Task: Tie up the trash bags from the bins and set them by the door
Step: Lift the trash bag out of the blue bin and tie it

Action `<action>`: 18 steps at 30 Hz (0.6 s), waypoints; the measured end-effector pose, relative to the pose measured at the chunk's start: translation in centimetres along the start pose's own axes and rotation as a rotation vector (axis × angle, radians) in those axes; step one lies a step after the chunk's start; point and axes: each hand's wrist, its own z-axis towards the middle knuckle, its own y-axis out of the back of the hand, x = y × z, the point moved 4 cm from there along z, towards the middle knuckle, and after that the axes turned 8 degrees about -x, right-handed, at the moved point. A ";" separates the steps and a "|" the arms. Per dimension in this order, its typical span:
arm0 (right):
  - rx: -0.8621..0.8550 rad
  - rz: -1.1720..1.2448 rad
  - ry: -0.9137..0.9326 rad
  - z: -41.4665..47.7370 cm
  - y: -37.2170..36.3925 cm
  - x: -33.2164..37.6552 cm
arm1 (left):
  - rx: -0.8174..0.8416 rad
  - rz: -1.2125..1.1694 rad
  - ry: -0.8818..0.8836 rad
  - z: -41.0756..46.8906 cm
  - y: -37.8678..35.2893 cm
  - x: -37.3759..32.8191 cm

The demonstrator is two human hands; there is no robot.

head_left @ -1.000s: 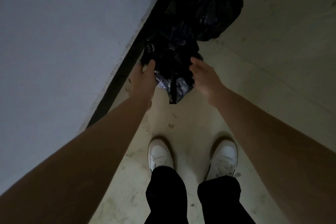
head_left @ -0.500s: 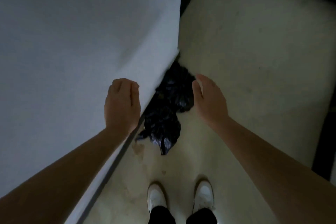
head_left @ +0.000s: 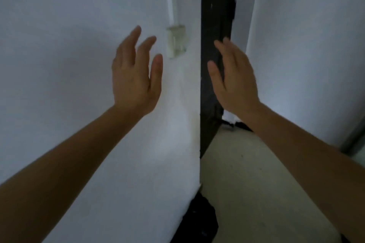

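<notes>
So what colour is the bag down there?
Black; the trash bag shows low in the head view.

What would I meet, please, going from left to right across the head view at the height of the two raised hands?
bare left hand → small pale rectangular wall box → bare right hand → plain white wall panel at the far right
</notes>
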 end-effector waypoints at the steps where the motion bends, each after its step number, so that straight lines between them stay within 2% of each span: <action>1: -0.047 0.030 0.034 2.2 2.0 2.3 | -0.042 0.032 -0.015 2.5 2.8 -0.3; 4: -0.149 0.128 0.164 5.6 5.8 8.7 | -0.124 0.168 -0.073 6.0 11.2 -1.1; 8: -0.162 0.278 0.362 4.0 5.0 16.8 | -0.095 0.427 -0.099 2.5 22.1 -1.0; 14: 0.036 0.642 0.675 -7.6 0.4 33.9 | 0.097 0.974 0.184 -8.4 41.4 -2.0; 18: 0.201 0.922 0.750 -16.5 3.0 47.6 | 0.130 1.340 0.379 -13.2 58.1 -8.2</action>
